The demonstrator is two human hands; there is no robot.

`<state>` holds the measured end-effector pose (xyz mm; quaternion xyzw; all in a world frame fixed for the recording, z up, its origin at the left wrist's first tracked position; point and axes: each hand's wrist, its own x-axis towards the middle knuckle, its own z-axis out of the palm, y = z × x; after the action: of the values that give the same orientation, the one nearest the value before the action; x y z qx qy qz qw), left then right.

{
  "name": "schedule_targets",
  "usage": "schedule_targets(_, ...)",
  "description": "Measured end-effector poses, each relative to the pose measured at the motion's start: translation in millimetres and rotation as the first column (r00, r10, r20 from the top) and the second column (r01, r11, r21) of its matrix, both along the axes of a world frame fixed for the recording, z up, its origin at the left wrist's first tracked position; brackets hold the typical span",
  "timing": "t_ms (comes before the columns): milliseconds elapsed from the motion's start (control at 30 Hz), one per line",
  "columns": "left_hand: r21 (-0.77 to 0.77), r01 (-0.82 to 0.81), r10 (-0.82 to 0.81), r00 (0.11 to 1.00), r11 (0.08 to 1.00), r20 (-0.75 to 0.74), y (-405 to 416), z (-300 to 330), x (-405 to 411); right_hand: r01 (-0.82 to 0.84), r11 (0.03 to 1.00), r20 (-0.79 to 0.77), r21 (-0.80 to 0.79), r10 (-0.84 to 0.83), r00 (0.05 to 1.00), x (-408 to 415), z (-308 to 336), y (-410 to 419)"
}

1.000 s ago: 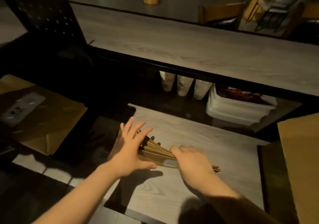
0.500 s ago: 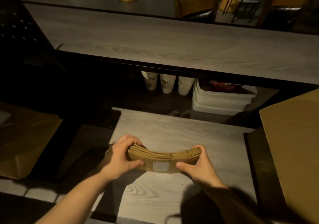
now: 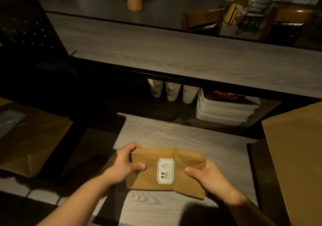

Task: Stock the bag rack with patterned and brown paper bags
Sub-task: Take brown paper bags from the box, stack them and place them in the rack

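1. Both hands are clamped on one stack of brown paper bags (image 3: pixel 167 170), held flat just above the worktop (image 3: pixel 156 210): the left hand (image 3: pixel 122 164) grips its left edge with the thumb on top, and the right hand (image 3: pixel 207 175) grips the right edge the same way.
2. The stack could fan out or shed bags, I judge, since only the two ends are pinched; a loosened thumb or a tilt would let the middle sheets slide.
3. The flap folded over beneath the right thumb looks uneven, so it may catch or crease if the stack is pushed into a narrow slot.
4. The white label (image 3: pixel 165 171) on the top bag shows "9.9"; its smaller print is too fine to read.
5. No bag rack can be made out; the area beyond the left hand is too dark to judge.
6. No patterned bags are clearly seen. Larger brown sheets (image 3: pixel 29 142) lie far to the left of the hands, cut off by the frame.
7. How many bags the stack holds cannot be counted.
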<state>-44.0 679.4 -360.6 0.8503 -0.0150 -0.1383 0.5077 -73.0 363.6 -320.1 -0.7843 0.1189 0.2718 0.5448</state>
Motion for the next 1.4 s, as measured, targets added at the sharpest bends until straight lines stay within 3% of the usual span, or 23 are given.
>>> schedule_targets(100,0.159,-0.07,0.041,0.983,0.985,0.179,-18,57,14,0.088,0.994,0.106,-0.062,-0.081,0.991,14,30,-2)
schedule_targets(167,0.236,-0.284,0.195,0.92,0.929,0.339,-25,83,21,0.199,0.98,0.179,0.017,-0.198,0.964,22,49,1)
schedule_targets(233,0.151,-0.476,0.4,0.841,0.866,0.364,-30,106,21,0.329,0.931,0.206,0.156,-0.357,0.911,28,66,8)
schedule_targets(300,-0.089,-0.575,0.582,0.799,0.813,0.153,-40,129,14,0.419,0.85,0.17,0.318,-0.486,0.857,32,83,18)
schedule_targets(400,-0.527,-0.635,0.602,0.754,0.565,-0.262,-52,168,1,0.38,0.743,0.075,0.551,-0.498,0.864,35,104,39)
schedule_targets(467,-0.654,-0.644,0.531,0.743,0.398,-0.408,-49,190,1,0.344,0.682,-0.009,0.646,-0.443,0.896,39,111,56)
schedule_targets(533,-0.704,-0.642,0.519,0.731,0.302,-0.444,-37,205,5,0.31,0.658,-0.024,0.687,-0.405,0.914,44,119,75)
schedule_targets(667,-0.635,-0.693,0.618,0.675,0.343,-0.402,4,226,16,0.222,0.698,-0.025,0.68,-0.281,0.959,62,132,116)
schedule_targets(833,-0.478,-0.822,0.791,0.503,0.312,-0.349,69,234,26,0.138,0.768,-0.031,0.625,-0.153,0.988,88,144,176)
schedule_targets(867,-0.505,-0.819,0.79,0.491,0.274,-0.367,79,239,28,0.128,0.776,-0.033,0.618,-0.137,0.99,93,146,188)
schedule_targets(1000,-0.533,-0.797,0.843,0.473,0.285,-0.256,117,253,40,0.096,0.765,-0.054,0.636,-0.079,0.995,120,147,238)
schedule_targets(1167,-0.473,-0.862,0.863,0.372,0.184,-0.341,161,235,60,0.083,0.746,-0.113,0.661,-0.011,0.994,156,131,293)
schedule_targets(1233,-0.376,-0.909,0.901,0.306,0.181,-0.306,160,238,57,0.079,0.772,-0.117,0.631,-0.006,0.993,168,116,313)
schedule_targets(1400,-0.402,-0.888,0.942,0.304,0.226,-0.141,145,236,48,0.079,0.871,-0.14,0.486,-0.011,0.99,186,84,337)
